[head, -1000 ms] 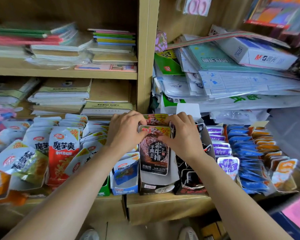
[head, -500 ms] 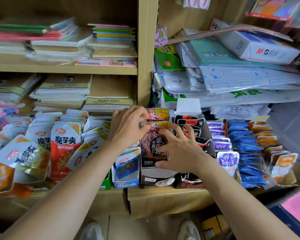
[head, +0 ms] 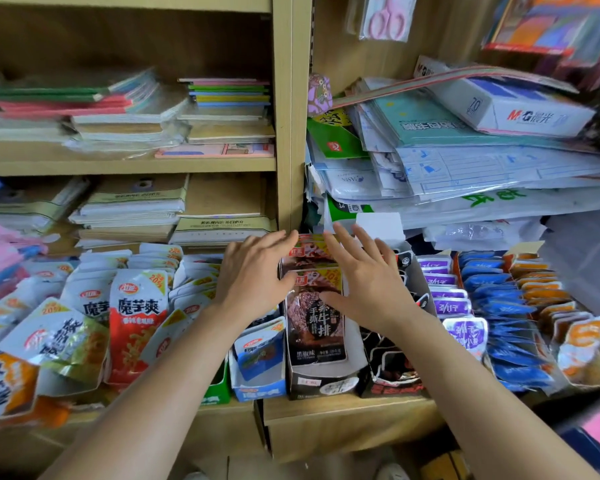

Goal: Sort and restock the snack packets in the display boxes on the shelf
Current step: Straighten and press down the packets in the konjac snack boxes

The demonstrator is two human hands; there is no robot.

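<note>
Reaching in over the shelf [head: 343,408], the person has both hands at the middle display box [head: 326,375], where dark beef-steak packets [head: 317,320] stand upright in a row. The left hand [head: 253,275] sits at the row's left side and the right hand [head: 369,282] at its right, all fingers straight and spread, gripping nothing (the right thumb lies across the front packet's face, the left thumb touches its upper left corner). Just left of that box stand a blue box [head: 257,389] and red-and-white packets [head: 137,317]; to the right run purple packets [head: 447,299], blue packets [head: 499,306] and orange packets [head: 548,292].
</note>
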